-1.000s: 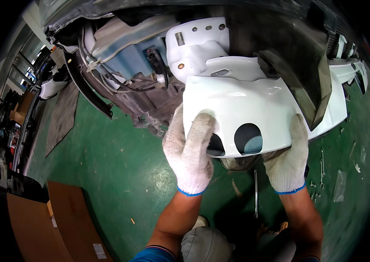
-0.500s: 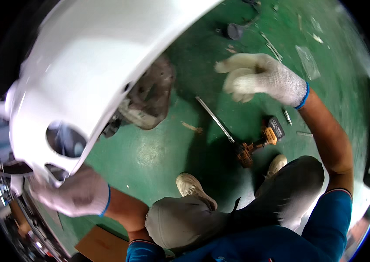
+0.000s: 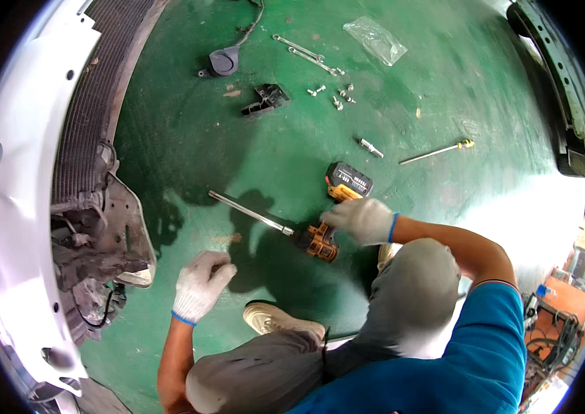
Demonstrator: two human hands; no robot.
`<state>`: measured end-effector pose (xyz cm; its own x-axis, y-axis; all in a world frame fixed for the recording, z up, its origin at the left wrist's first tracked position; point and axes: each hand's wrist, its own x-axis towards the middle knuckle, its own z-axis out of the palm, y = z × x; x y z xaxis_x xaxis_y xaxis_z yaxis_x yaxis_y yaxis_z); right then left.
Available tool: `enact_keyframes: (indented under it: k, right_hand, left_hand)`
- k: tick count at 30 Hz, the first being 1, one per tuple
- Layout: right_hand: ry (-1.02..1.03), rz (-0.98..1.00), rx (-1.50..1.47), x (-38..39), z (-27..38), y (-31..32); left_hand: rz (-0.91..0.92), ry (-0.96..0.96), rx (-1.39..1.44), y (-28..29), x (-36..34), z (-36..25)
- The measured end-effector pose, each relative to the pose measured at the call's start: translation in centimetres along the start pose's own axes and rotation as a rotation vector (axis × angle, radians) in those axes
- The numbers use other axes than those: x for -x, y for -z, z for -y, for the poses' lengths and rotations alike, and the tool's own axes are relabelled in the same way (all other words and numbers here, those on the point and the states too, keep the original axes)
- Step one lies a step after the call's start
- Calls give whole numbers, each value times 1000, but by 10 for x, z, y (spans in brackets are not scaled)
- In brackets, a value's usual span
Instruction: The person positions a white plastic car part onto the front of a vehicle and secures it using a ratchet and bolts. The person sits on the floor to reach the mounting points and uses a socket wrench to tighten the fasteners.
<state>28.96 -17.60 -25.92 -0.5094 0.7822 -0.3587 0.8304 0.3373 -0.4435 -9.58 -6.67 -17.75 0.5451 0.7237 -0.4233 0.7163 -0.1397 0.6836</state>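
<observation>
A black and orange cordless impact wrench (image 3: pixel 321 243) lies on the green floor before my feet. Its long silver extension bar (image 3: pixel 251 212) points to the far left. My right hand (image 3: pixel 361 221), in a white knit glove with a blue cuff, is closed at the wrench's handle, covering part of it. The battery (image 3: pixel 351 178) shows beyond the fingers. My left hand (image 3: pixel 203 279), gloved the same way, hovers left of the wrench. Its fingers are loosely bent and apart, with nothing visible in them.
A white car body (image 3: pixel 20 179) with a radiator (image 3: pixel 99 83) and bracket (image 3: pixel 127 228) stands at left. Wrenches (image 3: pixel 306 58), several bolts (image 3: pixel 341 96), a socket (image 3: pixel 370 148), a screwdriver (image 3: pixel 437 152), a black horn-like part (image 3: pixel 223 62), a black bracket (image 3: pixel 267 100) and a plastic bag (image 3: pixel 375 40) lie beyond.
My left hand has left the white panel's lower corner. My right hand has come down from the air to the impact wrench. The view has turned toward the right.
</observation>
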Motion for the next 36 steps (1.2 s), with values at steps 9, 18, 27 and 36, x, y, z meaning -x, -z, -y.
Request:
enact_keyframes:
  k: [9,18,27,36]
  right_hand:
    - [81,-286,204,-40,5,-84]
    - [210,-298,69,-22,-11,-60]
    - [214,-601,88,9,-2,-58]
    - [-21,-208,151,49,-16,-77]
  left_hand:
    - [358,275,-229,-25,-48,-11]
    - [41,929,668,-125,-127,58]
    - [-514,616,1574,-174,-136,12]
    - [-577,453,1666,-156,-162,-10]
